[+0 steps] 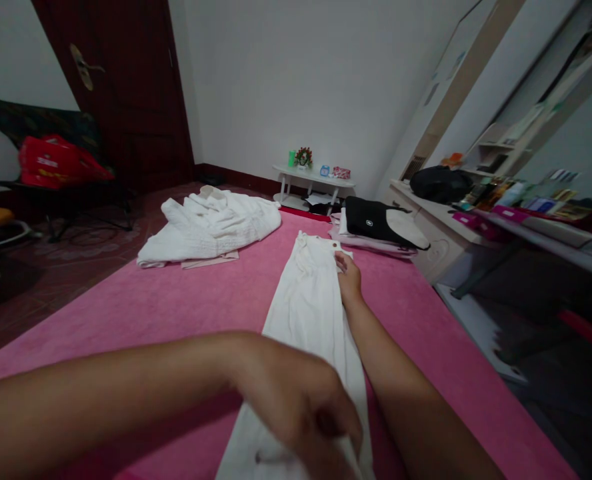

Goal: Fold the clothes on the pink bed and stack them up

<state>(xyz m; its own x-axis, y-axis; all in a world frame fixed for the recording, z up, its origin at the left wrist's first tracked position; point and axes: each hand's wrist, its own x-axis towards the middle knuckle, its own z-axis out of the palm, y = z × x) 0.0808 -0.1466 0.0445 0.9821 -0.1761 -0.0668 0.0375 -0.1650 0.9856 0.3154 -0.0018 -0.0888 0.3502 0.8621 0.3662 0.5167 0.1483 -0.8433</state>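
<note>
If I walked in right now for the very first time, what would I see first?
Probably the bright pink cover, spread across the middle and bottom of the picture. On it lies a long white garment, with the left hand over its near part and the right hand at its far end's right edge. Next might come the red bag on the chair at far left.

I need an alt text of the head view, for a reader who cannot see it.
A person's left hand, nearer, and right hand, farther, touch white trousers laid lengthwise on a pink cover. Beyond, crumpled white clothes lie left and a folded clothing stack right.
</note>
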